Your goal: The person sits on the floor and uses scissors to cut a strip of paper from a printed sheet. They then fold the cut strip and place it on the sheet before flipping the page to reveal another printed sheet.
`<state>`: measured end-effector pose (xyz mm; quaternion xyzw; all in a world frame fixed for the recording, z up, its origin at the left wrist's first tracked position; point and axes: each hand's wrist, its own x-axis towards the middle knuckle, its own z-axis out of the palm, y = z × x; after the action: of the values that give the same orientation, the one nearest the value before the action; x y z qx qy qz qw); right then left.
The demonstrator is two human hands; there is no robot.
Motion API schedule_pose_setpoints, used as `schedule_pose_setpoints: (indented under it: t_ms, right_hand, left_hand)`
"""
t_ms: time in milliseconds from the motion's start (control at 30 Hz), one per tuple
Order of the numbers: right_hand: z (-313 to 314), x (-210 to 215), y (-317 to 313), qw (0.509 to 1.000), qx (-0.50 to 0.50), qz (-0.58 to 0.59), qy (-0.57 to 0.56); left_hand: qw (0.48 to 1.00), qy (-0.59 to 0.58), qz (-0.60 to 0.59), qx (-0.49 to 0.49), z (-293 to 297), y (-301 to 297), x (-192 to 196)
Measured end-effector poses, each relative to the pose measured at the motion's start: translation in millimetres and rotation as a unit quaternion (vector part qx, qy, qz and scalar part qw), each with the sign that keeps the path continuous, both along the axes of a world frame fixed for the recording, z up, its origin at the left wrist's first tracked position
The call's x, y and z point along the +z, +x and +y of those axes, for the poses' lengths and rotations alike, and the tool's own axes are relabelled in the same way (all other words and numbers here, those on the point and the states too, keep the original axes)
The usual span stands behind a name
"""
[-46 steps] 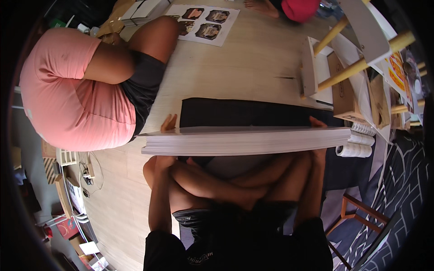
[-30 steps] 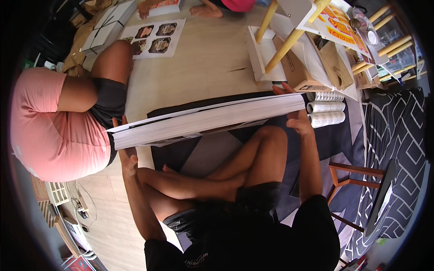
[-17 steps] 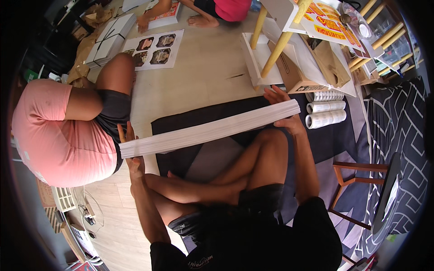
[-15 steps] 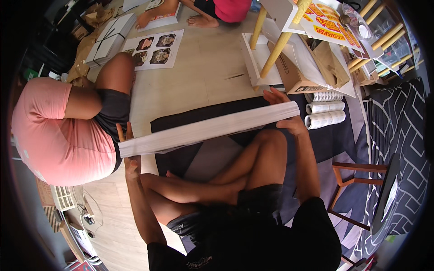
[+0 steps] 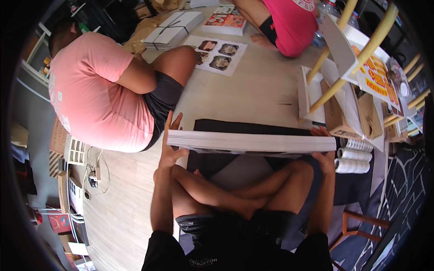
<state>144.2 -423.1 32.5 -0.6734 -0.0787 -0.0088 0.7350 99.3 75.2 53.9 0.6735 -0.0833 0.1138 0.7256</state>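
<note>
Lower centre: pale lettering is running across the chest of the black shirt (image 5: 239, 253); smaller pale lettering is marking the hem of the black shorts (image 5: 194, 226). Upper edge, right of centre: white lettering is standing on the red-pink shirt (image 5: 294, 31), the frame edge cutting it off. Upper right: bold red and yellow lettering is filling the poster sheet (image 5: 377, 79). Right of centre: dark print is showing on the cardboard box (image 5: 335, 110). Upper centre: the cover of the paper stack (image 5: 224, 20) is bearing what is probably lettering among red pictures. Right: the white rolls (image 5: 355, 160) are carrying fine print, too small for reading.
</note>
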Motion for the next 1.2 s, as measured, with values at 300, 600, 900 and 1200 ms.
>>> schedule_pose_setpoints:
  t_ms: [300, 600, 900, 1200]
  right_hand:
    - [12, -21, -36, 0.989, -0.141, -0.044, -0.006]
    - [20, -22, -33, 0.986, -0.153, -0.059, 0.002]
    - [-9, -55, -17, 0.988, -0.136, -0.002, -0.079]
    - [-27, -148, -12, 0.987, -0.133, -0.095, 0.004]
  left_hand:
    - [0.982, 0.004, -0.040, 0.185, -38, -35, -44]
    - [0.991, 0.025, -0.018, 0.133, -27, -30, -34]
    - [0.976, 0.121, 0.051, 0.176, -18, -19, -40]
    - [0.970, 0.016, 0.145, 0.192, -24, -9, -78]
